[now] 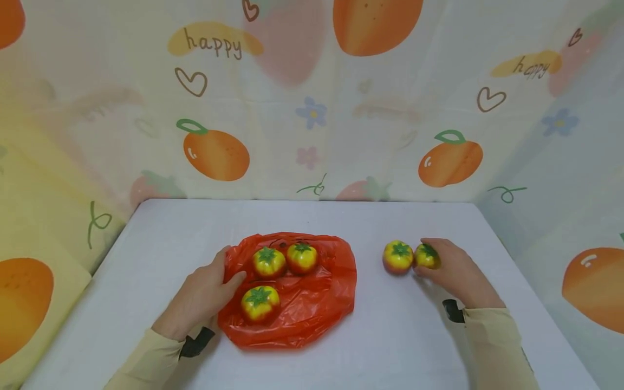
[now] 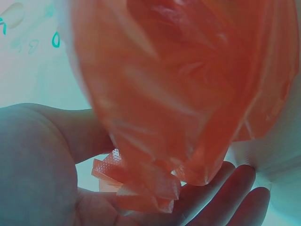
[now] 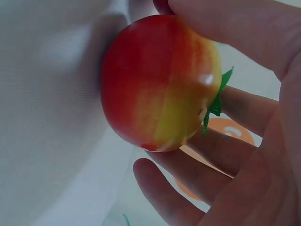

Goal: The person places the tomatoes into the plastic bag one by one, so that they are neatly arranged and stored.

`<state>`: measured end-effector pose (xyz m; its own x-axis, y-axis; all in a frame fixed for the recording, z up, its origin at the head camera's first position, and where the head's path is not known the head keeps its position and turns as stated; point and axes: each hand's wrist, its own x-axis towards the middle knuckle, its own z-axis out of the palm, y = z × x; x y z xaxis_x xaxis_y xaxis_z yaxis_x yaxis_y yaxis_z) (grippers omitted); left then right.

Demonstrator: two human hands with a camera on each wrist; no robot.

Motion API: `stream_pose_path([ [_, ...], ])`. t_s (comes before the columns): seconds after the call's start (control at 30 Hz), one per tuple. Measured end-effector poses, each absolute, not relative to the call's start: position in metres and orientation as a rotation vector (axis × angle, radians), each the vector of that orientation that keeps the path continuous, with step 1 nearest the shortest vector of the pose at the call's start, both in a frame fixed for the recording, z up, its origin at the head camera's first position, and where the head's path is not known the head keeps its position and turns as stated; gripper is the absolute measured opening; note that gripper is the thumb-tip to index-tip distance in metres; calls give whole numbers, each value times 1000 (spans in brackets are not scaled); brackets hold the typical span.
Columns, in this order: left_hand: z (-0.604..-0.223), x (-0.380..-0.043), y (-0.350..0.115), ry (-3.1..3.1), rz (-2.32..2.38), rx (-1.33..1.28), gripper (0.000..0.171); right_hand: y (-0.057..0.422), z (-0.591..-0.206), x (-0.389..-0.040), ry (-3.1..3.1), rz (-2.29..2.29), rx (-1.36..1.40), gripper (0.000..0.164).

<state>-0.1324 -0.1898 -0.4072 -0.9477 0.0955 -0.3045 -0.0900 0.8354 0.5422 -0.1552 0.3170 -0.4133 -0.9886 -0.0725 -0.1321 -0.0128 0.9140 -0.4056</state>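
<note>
A red plastic bag [image 1: 312, 303] lies flattened on the table with three yellow-and-red tomatoes [image 1: 261, 304] on it, each with a green leafy top. My left hand [image 1: 207, 290] grips the bag's left edge, thumb over it; in the left wrist view, crumpled red plastic [image 2: 155, 117] runs between thumb and fingers. To the right, my right hand [image 1: 455, 268] holds another tomato [image 1: 426, 257] between thumb and fingers. The right wrist view shows this tomato [image 3: 157, 84] close to the table surface. A further tomato [image 1: 398, 257] stands just left of the held one.
The white table [image 1: 390, 346] ends at the back against a fabric backdrop [image 1: 273, 141] printed with fruit and hearts. More of this fabric hangs along the left and right sides. Each wrist wears a black strap [image 1: 197, 342].
</note>
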Motion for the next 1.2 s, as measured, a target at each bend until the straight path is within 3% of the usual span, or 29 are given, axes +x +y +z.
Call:
stream_pose_path([
  [0.47,-403,-130,-194,2705,812,-19,88,319,-401,-157,2936,-599,-20,78],
  [0.7,-401,-128,-192,2687,863,-26,86,309,-384,-149,3004,-608,-142,75],
  [1.2,-405,-127,-185,2723,848,-6,82,250,-352,-143,3049,-657,-387,70],
])
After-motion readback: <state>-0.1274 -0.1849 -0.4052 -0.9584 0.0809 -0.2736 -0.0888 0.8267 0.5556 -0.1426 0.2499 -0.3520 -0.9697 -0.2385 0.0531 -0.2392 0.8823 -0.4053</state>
